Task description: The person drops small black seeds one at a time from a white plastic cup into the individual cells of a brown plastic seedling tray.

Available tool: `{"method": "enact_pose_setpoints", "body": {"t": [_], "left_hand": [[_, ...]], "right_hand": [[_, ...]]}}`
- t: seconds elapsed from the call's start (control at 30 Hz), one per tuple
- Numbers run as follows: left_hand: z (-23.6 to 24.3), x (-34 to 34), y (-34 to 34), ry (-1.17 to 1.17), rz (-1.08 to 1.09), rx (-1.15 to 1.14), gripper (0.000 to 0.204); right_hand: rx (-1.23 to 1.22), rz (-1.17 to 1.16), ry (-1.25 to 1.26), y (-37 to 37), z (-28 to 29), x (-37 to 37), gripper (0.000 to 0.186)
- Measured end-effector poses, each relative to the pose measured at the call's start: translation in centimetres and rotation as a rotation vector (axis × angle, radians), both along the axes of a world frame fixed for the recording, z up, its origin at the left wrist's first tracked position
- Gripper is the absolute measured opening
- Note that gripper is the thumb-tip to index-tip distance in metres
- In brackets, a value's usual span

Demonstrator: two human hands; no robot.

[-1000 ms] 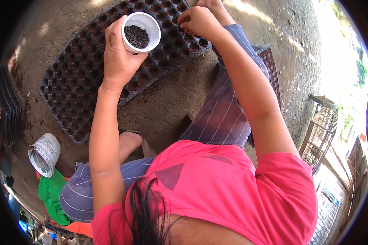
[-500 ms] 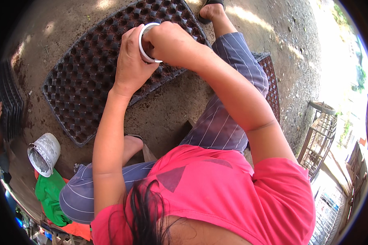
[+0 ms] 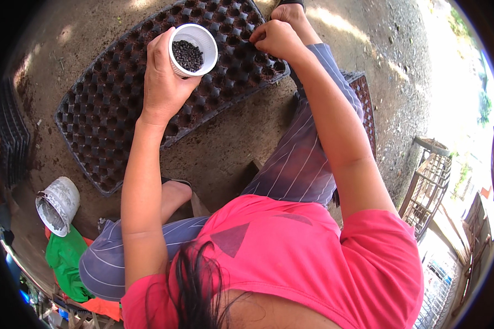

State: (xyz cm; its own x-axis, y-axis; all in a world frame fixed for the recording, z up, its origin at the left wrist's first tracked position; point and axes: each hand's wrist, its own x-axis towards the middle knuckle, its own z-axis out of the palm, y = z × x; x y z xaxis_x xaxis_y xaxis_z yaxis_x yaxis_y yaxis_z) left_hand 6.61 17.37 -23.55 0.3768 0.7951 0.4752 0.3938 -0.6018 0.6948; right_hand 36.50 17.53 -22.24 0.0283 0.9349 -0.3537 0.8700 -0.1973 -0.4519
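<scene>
Your left hand point(image 3: 164, 90) is clamped around the side of the white cup point(image 3: 207, 44), thumb on the near side and fingers wrapped along the far left, so the mouth stays unobstructed. You hold it tilted a little toward your eyes, which lets you see the small dark grains point(image 3: 187, 56) lying low inside; the tilt looks mild enough that they should not spill. The cup is over the black cell tray point(image 3: 115, 109), probably so that a dropped grain lands among the cells and your other hand has only a short reach. That right hand point(image 3: 280, 39) is over the tray's right end, well apart from the cup, with its fingers bent and the thumb and forefinger tips drawn near each other; I cannot tell whether they meet or have a grain between them. The tray lies slanted across the ground point(image 3: 219, 131) in front of you, many of its cells showing reddish-brown matter, and your right leg point(image 3: 293, 137) stretches out past its right end, which seems to leave both forearms room above it. Another cell tray point(image 3: 366, 90) shows from beyond that leg, while the whitish bucket point(image 3: 63, 200) is at your left, tipped beside the green cloth point(image 3: 68, 260), out of your arms' way.
</scene>
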Motion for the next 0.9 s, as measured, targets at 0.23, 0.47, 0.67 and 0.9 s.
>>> {"method": "enact_pose_setpoints", "body": {"t": [0.23, 0.47, 0.67, 0.9], "left_hand": [[0.2, 0.0, -0.1, 0.025, 0.004, -0.006, 0.103], [0.3, -0.4, 0.1, 0.014, 0.01, -0.005, 0.104], [0.2, -0.1, 0.2, -0.02, 0.012, 0.001, 0.099], [0.1, -0.3, 0.1, -0.007, 0.028, -0.003, 0.099]], "right_hand": [[0.155, 0.034, -0.031, 1.4, -0.4, -0.1, 0.023], [0.055, -0.005, 0.031, 2.7, 0.1, -0.6, 0.023], [0.143, 0.067, -0.019, 2.9, -0.3, -0.3, 0.027], [0.054, 0.002, 0.01, 3.0, 0.0, -0.7, 0.028]]}}
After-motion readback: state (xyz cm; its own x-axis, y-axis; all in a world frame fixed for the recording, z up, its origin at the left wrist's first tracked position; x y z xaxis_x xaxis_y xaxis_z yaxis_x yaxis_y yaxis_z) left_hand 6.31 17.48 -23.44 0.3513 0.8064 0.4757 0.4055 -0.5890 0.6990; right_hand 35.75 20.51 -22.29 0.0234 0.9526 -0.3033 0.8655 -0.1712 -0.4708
